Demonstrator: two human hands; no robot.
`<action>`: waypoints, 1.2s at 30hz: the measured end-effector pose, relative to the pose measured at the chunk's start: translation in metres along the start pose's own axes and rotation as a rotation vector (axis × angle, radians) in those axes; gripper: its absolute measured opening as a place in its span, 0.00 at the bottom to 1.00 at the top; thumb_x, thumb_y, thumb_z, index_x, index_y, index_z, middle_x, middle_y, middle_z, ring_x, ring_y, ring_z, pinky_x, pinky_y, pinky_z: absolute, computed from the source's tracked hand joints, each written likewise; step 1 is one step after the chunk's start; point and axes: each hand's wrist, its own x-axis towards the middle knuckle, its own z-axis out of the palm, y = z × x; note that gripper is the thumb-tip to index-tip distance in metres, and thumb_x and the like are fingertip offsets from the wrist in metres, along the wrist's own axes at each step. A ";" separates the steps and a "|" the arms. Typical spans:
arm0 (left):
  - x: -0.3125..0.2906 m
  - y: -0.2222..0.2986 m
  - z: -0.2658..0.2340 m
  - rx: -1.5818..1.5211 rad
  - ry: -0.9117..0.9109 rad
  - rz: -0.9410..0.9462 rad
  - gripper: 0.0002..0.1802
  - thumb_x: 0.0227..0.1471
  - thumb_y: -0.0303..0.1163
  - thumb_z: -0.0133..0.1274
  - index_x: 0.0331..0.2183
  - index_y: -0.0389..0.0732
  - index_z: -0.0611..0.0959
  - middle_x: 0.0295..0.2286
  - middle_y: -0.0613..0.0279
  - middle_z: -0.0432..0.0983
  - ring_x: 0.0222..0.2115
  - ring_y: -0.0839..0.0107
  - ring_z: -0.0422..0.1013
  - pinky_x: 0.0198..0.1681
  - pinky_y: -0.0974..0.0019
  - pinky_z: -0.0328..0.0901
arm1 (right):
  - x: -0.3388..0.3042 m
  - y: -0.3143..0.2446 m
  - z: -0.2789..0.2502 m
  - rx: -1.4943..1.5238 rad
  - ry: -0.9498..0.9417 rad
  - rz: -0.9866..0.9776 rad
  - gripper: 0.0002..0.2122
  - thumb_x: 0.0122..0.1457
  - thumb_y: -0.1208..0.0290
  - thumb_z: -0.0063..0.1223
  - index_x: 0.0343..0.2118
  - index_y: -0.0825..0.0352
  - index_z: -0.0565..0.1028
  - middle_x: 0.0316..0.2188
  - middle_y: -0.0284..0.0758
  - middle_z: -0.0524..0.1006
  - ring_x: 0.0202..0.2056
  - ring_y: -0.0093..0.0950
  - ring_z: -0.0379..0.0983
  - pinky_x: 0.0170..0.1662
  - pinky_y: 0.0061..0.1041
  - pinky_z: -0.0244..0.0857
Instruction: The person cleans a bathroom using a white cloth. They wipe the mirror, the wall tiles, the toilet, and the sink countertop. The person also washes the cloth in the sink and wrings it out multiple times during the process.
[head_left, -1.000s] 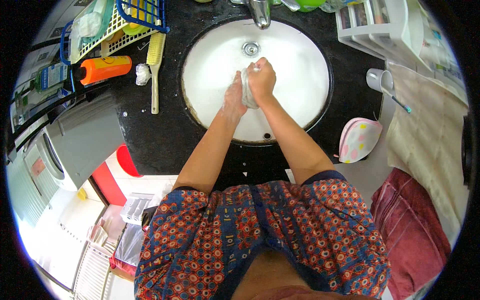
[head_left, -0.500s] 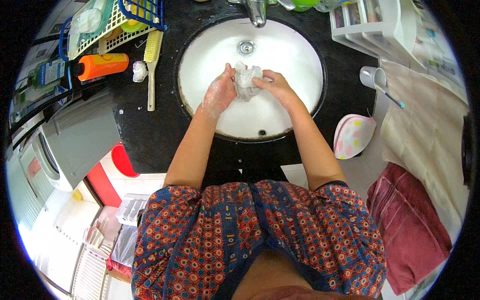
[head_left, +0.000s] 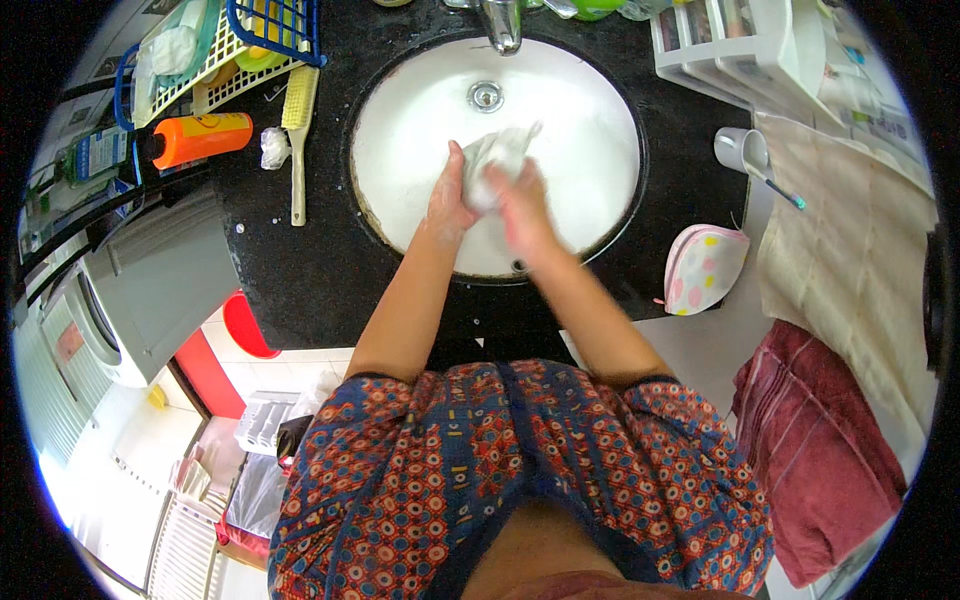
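Over the white oval sink [head_left: 590, 130] I hold a small, wet, bunched white cloth [head_left: 508, 148]. My left hand [head_left: 452, 198] is closed round its left side, with soapy streaks on the wrist. My right hand [head_left: 524, 208] is pressed against the cloth from the right and smeared by motion, fingers bent onto it. Exactly what kind of cloth it is cannot be made out. Beyond the hands are the metal drain [head_left: 486, 97] and the tap [head_left: 503, 25].
On the black counter's left lie a scrub brush [head_left: 299, 140], a crumpled white wad [head_left: 274, 148], an orange bottle [head_left: 203, 138] and a basket [head_left: 285, 30]. To the right are a white drawer unit [head_left: 725, 55], a white mug [head_left: 738, 148] and a spotted pouch [head_left: 704, 268].
My right hand has swung inward and nearer my body, over the cloth, its forearm now slanting more. My left hand has shifted slightly right. The cloth is turned and more squeezed together.
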 end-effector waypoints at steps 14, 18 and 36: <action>0.036 -0.001 -0.017 -0.276 0.040 0.059 0.30 0.59 0.56 0.37 0.49 0.40 0.69 0.39 0.58 0.70 0.42 0.63 0.66 0.49 0.59 0.64 | -0.015 0.017 0.044 -0.800 0.101 -0.714 0.09 0.47 0.69 0.59 0.29 0.66 0.73 0.34 0.43 0.73 0.35 0.45 0.72 0.36 0.40 0.66; 0.006 -0.018 0.033 -0.128 -0.023 0.089 0.24 0.62 0.48 0.37 0.50 0.41 0.68 0.45 0.60 0.69 0.41 0.63 0.68 0.49 0.59 0.64 | 0.064 -0.003 0.006 -0.704 0.379 -0.223 0.10 0.49 0.69 0.56 0.31 0.67 0.70 0.35 0.45 0.72 0.36 0.44 0.72 0.35 0.41 0.67; 0.058 -0.016 -0.063 -0.347 -0.506 0.059 0.25 0.62 0.48 0.38 0.51 0.39 0.68 0.47 0.57 0.68 0.47 0.63 0.67 0.51 0.58 0.64 | -0.005 0.020 0.064 -0.710 0.138 -0.790 0.07 0.47 0.74 0.57 0.29 0.67 0.72 0.34 0.43 0.72 0.35 0.43 0.72 0.36 0.39 0.67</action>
